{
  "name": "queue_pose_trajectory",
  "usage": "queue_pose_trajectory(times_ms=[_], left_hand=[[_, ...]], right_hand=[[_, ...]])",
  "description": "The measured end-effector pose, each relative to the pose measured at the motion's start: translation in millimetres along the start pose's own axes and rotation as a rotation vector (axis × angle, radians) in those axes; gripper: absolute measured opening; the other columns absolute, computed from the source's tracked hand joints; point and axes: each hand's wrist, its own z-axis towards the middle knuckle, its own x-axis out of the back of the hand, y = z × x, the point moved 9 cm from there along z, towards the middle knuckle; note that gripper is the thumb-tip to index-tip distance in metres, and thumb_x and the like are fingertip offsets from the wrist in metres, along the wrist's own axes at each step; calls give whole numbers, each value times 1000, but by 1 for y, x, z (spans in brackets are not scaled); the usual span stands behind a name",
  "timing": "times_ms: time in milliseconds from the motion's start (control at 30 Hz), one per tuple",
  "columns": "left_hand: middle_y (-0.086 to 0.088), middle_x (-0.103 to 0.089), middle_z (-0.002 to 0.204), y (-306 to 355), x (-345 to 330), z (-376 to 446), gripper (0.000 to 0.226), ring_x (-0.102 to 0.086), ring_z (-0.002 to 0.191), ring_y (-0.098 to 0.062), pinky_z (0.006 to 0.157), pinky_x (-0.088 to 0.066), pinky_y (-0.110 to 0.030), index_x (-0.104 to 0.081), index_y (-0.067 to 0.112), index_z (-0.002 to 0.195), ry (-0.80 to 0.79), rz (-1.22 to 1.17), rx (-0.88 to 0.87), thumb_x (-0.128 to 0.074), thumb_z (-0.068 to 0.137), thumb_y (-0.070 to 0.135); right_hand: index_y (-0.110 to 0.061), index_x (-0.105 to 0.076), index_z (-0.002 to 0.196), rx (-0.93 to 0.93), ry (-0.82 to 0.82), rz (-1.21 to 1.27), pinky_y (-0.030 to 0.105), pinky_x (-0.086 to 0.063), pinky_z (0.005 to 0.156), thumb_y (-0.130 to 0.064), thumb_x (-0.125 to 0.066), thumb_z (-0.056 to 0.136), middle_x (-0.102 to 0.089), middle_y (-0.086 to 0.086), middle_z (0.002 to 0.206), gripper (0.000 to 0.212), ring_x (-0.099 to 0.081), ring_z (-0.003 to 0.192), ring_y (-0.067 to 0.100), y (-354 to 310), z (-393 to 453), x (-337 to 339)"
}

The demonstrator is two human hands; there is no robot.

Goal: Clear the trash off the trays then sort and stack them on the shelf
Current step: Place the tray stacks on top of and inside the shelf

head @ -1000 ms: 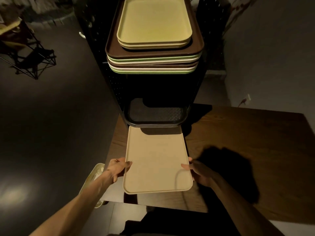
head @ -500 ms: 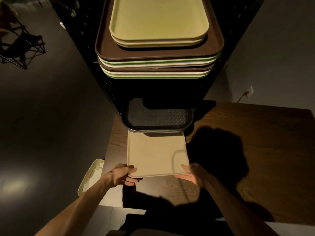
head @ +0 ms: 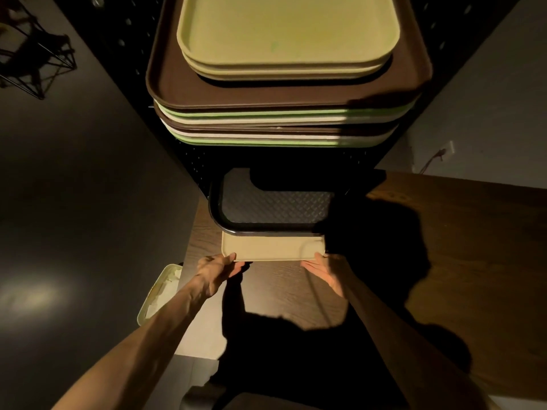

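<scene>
A beige tray (head: 272, 247) lies mostly slid into the black shelf (head: 189, 161), under a stack of dark textured trays (head: 275, 202) on the level above it. Only its near strip shows. My left hand (head: 217, 269) grips its near left corner, thumb on top. My right hand (head: 324, 269) rests palm-up, fingers apart, against its near right corner. On the shelf's top sits a tall stack of brown, green and white trays (head: 281, 119), with yellow-green trays (head: 287, 34) on top.
A wooden table (head: 458, 247) spreads to the right, partly under my shadow. A pale bin holding trash (head: 158, 294) stands on the dark floor at the left. A wire-frame object (head: 32, 63) sits far left. A wall outlet (head: 447, 150) is at the right.
The beige tray has slid further into the shelf, leaving only a narrow strip showing. Both hands followed it forward, and the view has moved closer to the shelf.
</scene>
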Motion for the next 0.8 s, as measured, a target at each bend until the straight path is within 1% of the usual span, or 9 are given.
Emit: queue_pose_trajectory(times_ms=[100, 167, 267, 333, 433, 533, 633, 733, 800], left_hand=[[-33, -65, 117, 3, -2, 1, 33, -66, 106, -48, 72, -60, -44, -55, -10, 123, 21, 0, -2, -60, 92, -2], [-33, -66, 115, 2, -1, 1, 33, -67, 103, -48, 72, -60, -46, -54, -9, 124, 31, 13, 10, -60, 92, -1], [-33, -65, 115, 0, 2, -1, 29, -67, 102, -49, 72, -60, -47, -53, -8, 121, 50, 17, 19, -58, 93, -2], [-31, -65, 117, -1, 5, -4, 22, -68, 102, -48, 73, -59, -48, -56, -5, 114, 60, 25, 20, -58, 93, -2], [-30, -67, 114, -5, 6, -8, 24, -71, 95, -46, 73, -61, -46, -56, -3, 117, 42, 30, 19, -59, 93, -1], [-22, -76, 93, -5, 2, -18, 20, -76, 76, -34, 66, -63, -39, -57, -1, 115, 25, 123, -13, -56, 97, 6], [-17, -78, 90, -5, 3, -28, 23, -76, 80, -31, 65, -63, -38, -62, 1, 113, 19, 305, -37, -56, 98, 18], [-15, -77, 91, 0, 2, -42, 26, -75, 83, -31, 72, -62, -41, -65, 2, 110, 20, 534, -79, -58, 97, 23], [-15, -75, 95, 6, -4, -54, 24, -74, 87, -31, 80, -61, -44, -66, 2, 109, 4, 601, -108, -58, 97, 21]], right_hand=[[15, -49, 119, 0, -3, 51, 40, -56, 90, -22, -67, 90, -61, 34, 118, 51, -65, 100, 36, -8, 0, 1], [17, -44, 129, -36, -14, 64, 36, -60, 81, -10, -56, 97, -60, 32, 121, 43, -66, 97, 34, -5, 1, 3], [15, -38, 137, -85, 1, 14, 38, -56, 93, -5, -41, 103, -54, 31, 132, 39, -64, 109, 37, 7, 4, 7], [14, -38, 138, -105, 7, -32, 39, -52, 100, -8, -36, 105, -58, 28, 129, 39, -66, 110, 32, 11, 2, 5], [10, -38, 141, -136, -22, -50, 33, -56, 94, -15, -33, 107, -63, 25, 126, 42, -71, 101, 25, 17, -1, 0], [8, -34, 145, -180, -67, -94, 22, -59, 82, -24, -26, 109, -57, 24, 135, 48, -67, 108, 26, 14, -10, -3], [7, -37, 142, -229, -122, -165, 25, -57, 81, -25, -32, 108, -55, 24, 138, 47, -61, 117, 32, 16, -19, -5], [5, -43, 138, -308, -165, -326, 32, -55, 87, -27, -44, 105, -63, 17, 120, 46, -63, 104, 29, 13, -31, 4], [2, -48, 132, -298, -193, -373, 36, -58, 84, -23, -49, 103, -66, 14, 108, 39, -66, 92, 28, 0, -38, 8]])
